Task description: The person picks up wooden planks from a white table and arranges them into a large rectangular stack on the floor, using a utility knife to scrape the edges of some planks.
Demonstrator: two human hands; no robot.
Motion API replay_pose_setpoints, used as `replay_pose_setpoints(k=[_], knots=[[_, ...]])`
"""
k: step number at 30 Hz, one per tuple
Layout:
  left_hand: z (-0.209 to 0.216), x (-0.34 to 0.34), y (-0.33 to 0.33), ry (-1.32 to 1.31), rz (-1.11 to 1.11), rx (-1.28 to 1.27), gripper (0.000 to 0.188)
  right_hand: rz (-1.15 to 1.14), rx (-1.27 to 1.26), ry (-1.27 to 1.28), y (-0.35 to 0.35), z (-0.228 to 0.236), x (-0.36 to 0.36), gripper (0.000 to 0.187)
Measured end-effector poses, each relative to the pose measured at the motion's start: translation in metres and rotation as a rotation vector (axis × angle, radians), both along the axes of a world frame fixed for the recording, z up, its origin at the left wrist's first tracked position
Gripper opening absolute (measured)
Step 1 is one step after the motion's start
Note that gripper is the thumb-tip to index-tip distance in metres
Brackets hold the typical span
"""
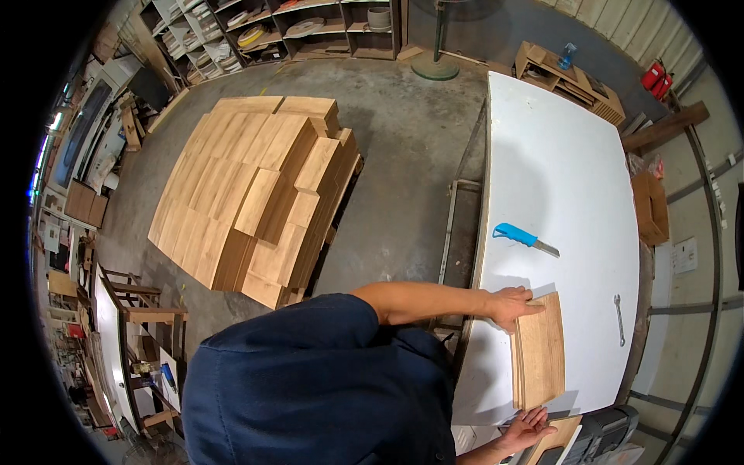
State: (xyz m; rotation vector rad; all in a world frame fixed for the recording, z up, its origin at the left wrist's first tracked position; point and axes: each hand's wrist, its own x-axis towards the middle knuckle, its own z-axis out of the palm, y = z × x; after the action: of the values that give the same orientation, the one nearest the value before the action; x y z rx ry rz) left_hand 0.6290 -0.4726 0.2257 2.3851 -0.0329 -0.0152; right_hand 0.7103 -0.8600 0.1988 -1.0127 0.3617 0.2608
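A small stack of light wood-grain boards (544,353) lies on the white tabletop (558,178), its edges slightly offset. My left hand (511,308) grips the stack's far left corner, thumb over the top face and fingers along the end. By the near end is my right hand (525,434), palm turned up and fingers apart; they reach the boards' lower edge, though whether they press on it I cannot tell. Beyond the stack, a blue-handled utility knife (523,237) rests on the table. A metal wrench (619,319) lies to the right.
A large stepped pile of wood-grain panels (240,186) sits on the floor to the left. Below the table's near edge are more boards (554,440) and a dark case (604,434). A cardboard box (649,208) stands past the right edge; shelves (310,35) line the back.
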Motion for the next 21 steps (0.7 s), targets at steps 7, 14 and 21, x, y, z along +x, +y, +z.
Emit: replay_pose_setpoints(k=[7, 14, 21], knots=[[-0.014, -0.002, -0.006, -0.043, 0.12, -0.167, 0.09, -0.222, 0.316, 0.172, -0.014, 0.003, 0.022, 0.07], [-0.013, -0.009, -0.007, -0.01, 0.123, -0.213, 0.086, -0.48, 0.597, 0.329, -0.041, -0.019, 0.059, 0.042], [-0.019, 0.015, -0.048, -0.252, 0.347, 0.023, 0.072, 0.167, 0.771, 0.275, -0.073, -0.041, 0.027, 0.021]])
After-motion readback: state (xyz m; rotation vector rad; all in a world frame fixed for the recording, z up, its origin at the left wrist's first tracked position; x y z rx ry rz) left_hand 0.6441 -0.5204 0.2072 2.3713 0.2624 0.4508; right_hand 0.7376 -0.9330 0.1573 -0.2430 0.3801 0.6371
